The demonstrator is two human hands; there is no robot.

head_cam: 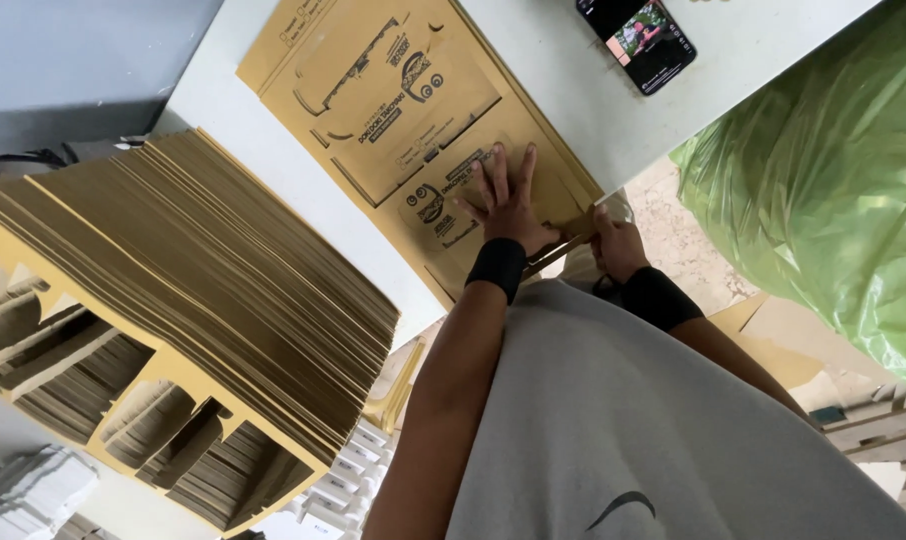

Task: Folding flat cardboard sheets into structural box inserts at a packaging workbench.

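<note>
A flat, unfolded brown cardboard box blank (393,100) with dark print lies on the white table (573,90). My left hand (508,200) presses flat on its near part, fingers spread, with a black wristband on the wrist. My right hand (618,245) pinches a flap at the blank's near edge, where it overhangs the table edge. That wrist also wears a black band. My grey shirt fills the lower middle of the view.
A tall stack of flat cardboard blanks (193,290) stands at the left. A phone (638,35) with a lit screen lies on the table's far side. A large green plastic bag (833,170) bulges at the right. White items (348,480) sit below.
</note>
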